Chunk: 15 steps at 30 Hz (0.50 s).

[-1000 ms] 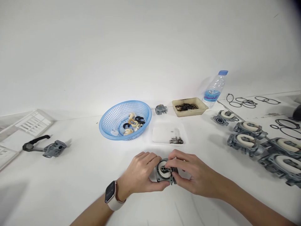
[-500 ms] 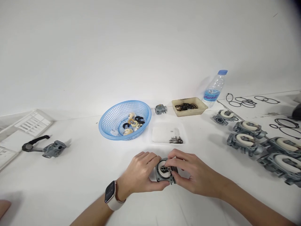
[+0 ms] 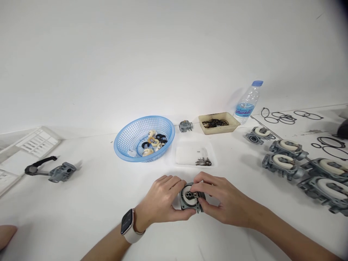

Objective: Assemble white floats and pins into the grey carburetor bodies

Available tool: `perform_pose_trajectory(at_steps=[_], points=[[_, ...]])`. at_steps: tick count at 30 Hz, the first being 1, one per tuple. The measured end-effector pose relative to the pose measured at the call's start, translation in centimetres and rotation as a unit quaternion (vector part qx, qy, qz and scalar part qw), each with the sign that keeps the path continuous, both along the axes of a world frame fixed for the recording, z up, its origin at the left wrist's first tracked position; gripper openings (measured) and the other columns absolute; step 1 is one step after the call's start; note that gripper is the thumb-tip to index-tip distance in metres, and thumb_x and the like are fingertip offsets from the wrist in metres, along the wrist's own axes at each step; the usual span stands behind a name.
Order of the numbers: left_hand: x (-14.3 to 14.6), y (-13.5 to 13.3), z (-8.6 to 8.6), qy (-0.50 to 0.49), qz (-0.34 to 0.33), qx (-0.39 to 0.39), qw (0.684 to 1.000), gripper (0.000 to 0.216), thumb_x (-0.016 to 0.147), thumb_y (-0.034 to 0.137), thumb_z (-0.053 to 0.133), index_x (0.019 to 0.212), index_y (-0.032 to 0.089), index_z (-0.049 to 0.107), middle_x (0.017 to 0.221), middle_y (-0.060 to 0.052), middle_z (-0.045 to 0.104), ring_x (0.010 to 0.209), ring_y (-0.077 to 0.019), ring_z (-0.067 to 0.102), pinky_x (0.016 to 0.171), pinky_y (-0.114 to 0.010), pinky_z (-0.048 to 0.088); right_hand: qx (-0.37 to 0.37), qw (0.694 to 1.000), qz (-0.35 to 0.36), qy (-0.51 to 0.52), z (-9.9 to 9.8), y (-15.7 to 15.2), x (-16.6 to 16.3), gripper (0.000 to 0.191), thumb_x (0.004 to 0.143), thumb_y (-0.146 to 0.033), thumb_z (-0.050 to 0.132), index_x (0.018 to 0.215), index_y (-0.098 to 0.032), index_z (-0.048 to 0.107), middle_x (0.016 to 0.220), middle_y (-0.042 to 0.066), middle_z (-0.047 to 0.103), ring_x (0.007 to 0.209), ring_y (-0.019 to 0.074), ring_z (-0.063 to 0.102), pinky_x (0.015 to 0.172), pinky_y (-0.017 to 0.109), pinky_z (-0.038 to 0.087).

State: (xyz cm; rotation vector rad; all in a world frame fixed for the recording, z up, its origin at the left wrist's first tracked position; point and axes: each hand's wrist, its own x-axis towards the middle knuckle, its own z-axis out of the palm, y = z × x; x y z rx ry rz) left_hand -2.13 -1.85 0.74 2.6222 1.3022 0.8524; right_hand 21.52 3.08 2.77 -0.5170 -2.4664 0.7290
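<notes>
In front of me a grey metal carburetor body (image 3: 183, 207) lies with its bowl side up, a white C-shaped float (image 3: 186, 189) seated in it. My left hand (image 3: 165, 199) wraps round its left side, thumb along the near edge. From the right, my right hand (image 3: 225, 201) brings thumb and fingertips together at the float's hinge end. Whatever small piece those fingertips pinch is hidden. Just beyond the hands sits a white tray (image 3: 185, 156) with small metal parts (image 3: 203, 161) in its right corner.
A blue basket (image 3: 117, 146) holds white and black floats. Behind stand another carburetor (image 3: 185, 126), a cream tray (image 3: 233, 127) of black rings and a water bottle (image 3: 248, 101). Several carburetors with floats (image 3: 282, 162) line the right; one with a black lever (image 3: 61, 172) lies left. Someone's skin (image 3: 7, 235) shows lower left.
Both hands and the carburetor stay almost where they were. At the lower left edge, the other bit of skin has come slightly further into view.
</notes>
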Motion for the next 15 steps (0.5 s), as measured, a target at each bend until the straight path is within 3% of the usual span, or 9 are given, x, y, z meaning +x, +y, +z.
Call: perform_pose_trajectory(at_steps=[15], points=[[0.09, 0.00, -0.03, -0.005, 0.003, -0.010, 1.000, 0.046, 0.079, 0.048, 0.076, 0.112, 0.018, 0.062, 0.089, -0.005, 0.069, 0.073, -0.0227, 0.066, 0.065, -0.037, 0.051, 0.007, 1.000, 0.011, 0.008, 0.18, 0.03, -0.13, 0.032, 0.087, -0.007, 0.050, 0.113, -0.023, 0.060, 0.099, 0.002, 0.060, 0.076, 0.0130, 0.055, 0.069, 0.026, 0.044]])
